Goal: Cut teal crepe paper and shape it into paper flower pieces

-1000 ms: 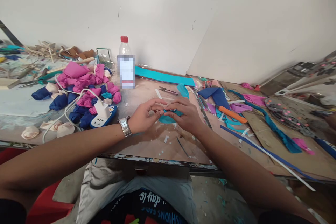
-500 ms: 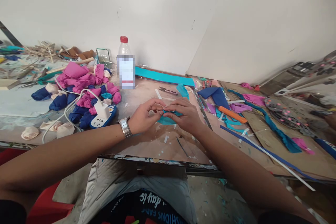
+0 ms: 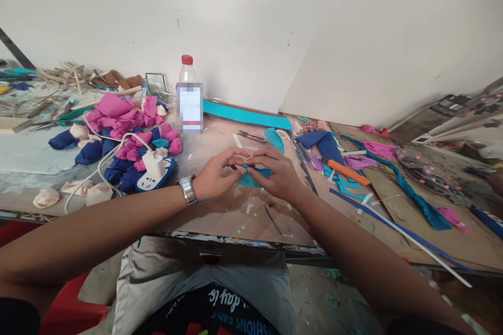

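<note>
The teal fabric piece (image 3: pixel 251 176) lies on the tabletop (image 3: pixel 220 141) at the near centre, directly in front of the person and partly hidden under the hands. Only its flat near edge and a little at the fingertips show. It appears flat or barely turned over, not yet rolled into any shape; how much of it is folded under the fingers cannot be told.

The left hand (image 3: pixel 214 174) pinches the piece at its left end, thumb and forefinger closed on the edge. The right hand (image 3: pixel 277 171) lies over its right part, fingers pressed down and curled in toward the left hand's fingertips. Both grips are closed on the fabric.

Judgement: the forming of this piece is at an early stage, with most of it left to do.

To the far left lies a heap of finished rolled pieces (image 3: pixel 126 131) in pink, blue and cream, around a power strip (image 3: pixel 154 175). A plastic bottle (image 3: pixel 189 97) stands behind the hands, just left of a teal strip (image 3: pixel 245 114) along the wall. Scissors (image 3: pixel 251 136) lie just beyond the hands. An orange-handled tool (image 3: pixel 348 171) and loose offcuts (image 3: pixel 412 196) lie to the right.
</note>
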